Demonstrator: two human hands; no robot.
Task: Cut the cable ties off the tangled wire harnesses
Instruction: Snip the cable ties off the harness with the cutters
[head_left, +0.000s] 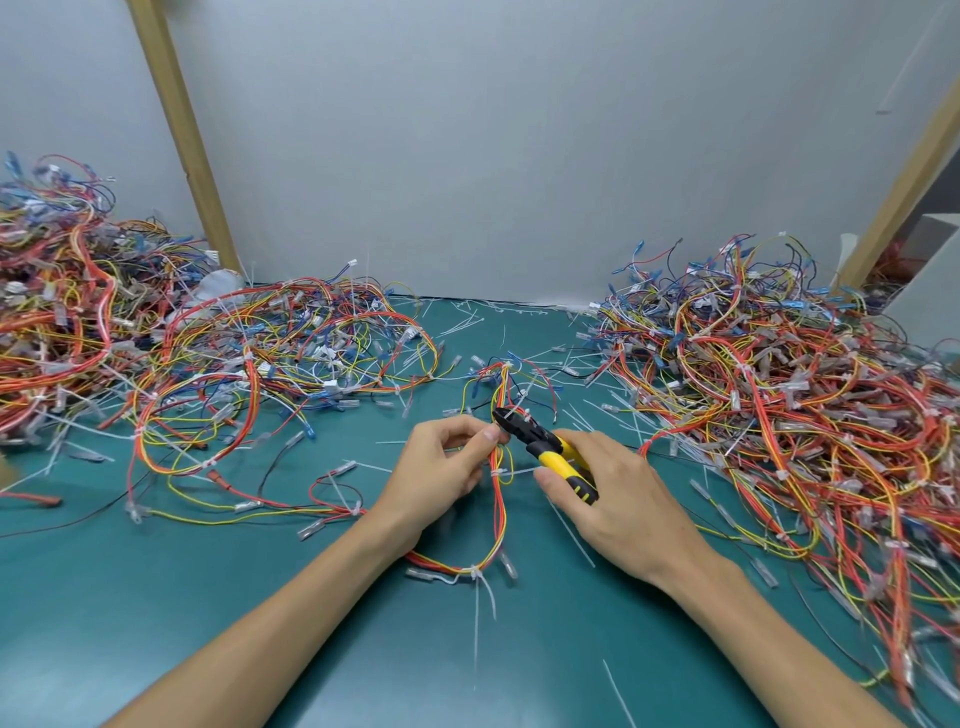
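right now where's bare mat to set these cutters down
Barest is the near-left mat, bordered by the left forearm and the left wire pile. Between it and the right forearm lie only a few stray ties. Crowded: the right wire pile and the back centre.

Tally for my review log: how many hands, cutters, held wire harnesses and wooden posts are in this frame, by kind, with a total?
Bare hands: 2, left hand and right hand
Yellow-handled cutters: 1
Red-and-yellow wire harness held between the hands: 1
Tan wooden posts: 2, left post and right post
Total: 6
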